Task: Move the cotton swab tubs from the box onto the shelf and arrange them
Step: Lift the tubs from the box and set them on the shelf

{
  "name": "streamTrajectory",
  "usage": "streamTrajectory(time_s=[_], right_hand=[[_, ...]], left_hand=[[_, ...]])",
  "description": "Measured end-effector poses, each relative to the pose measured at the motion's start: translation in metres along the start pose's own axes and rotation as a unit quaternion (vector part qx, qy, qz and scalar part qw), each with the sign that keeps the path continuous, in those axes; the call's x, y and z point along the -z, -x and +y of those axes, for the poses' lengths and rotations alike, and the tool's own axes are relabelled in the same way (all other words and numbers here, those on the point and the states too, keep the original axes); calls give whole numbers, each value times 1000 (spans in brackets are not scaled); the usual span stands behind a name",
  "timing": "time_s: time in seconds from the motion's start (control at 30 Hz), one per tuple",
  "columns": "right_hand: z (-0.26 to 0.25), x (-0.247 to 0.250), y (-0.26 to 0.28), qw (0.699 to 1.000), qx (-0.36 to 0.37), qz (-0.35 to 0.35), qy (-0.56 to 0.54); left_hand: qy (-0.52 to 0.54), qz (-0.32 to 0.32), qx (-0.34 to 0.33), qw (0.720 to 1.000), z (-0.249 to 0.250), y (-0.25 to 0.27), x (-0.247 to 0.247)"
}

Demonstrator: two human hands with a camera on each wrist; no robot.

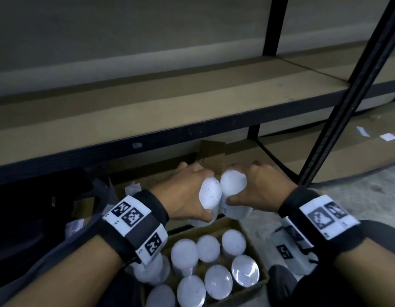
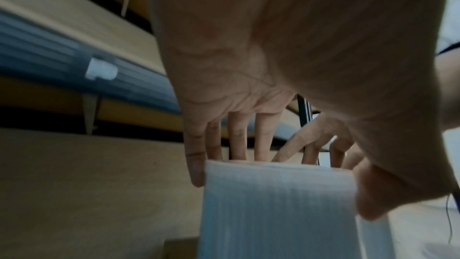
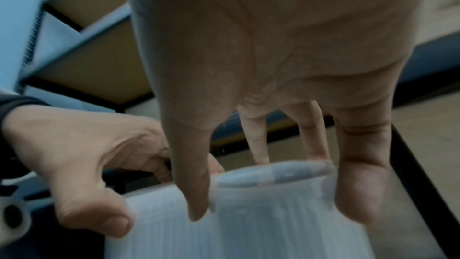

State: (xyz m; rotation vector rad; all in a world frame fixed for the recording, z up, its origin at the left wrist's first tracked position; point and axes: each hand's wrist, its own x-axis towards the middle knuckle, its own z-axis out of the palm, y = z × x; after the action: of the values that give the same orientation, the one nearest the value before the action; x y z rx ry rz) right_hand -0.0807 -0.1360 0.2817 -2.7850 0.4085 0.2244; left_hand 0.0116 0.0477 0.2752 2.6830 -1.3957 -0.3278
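Each hand holds one white, clear-walled cotton swab tub above the open cardboard box (image 1: 238,224). My left hand (image 1: 187,191) grips a tub (image 1: 209,193) from above near its lid, thumb on the near side; the same tub (image 2: 273,204) fills the lower left wrist view. My right hand (image 1: 258,185) grips a second tub (image 1: 233,183) beside it, and the two tubs touch. In the right wrist view that tub (image 3: 273,204) sits between thumb and fingers. Several more tubs (image 1: 214,262) stand upright in the box. The brown shelf board (image 1: 147,107) lies bare ahead, above the hands.
Black shelf uprights (image 1: 356,91) rise at the right, one slanting across the view. A lower shelf level holds a small open carton (image 1: 212,156). Dark bags or clothing (image 1: 37,218) lie at the left. White paper slips (image 1: 387,136) lie on cardboard at the far right.
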Motion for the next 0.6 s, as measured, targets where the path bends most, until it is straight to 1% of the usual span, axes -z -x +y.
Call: streamTrajectory(time_s=[0.1,0.2,0.33,0.5,0.6], right_hand=[[-5,35,10,999,26,38,-8],[-11,70,23,996,59,59,-13],[-19,112,32,991,76,104,-21],[-29,155,25,985,82,154,10],[-35,176,18,982,85,165,25]], left_hand=[[-10,18,2,1000,9,10,35],[-31,63,-12,997,20,18,72],[-40,98,-18,994,31,25,125],[-27,110,-10,994,33,21,174],[-8,113,-2,994,30,14,195]])
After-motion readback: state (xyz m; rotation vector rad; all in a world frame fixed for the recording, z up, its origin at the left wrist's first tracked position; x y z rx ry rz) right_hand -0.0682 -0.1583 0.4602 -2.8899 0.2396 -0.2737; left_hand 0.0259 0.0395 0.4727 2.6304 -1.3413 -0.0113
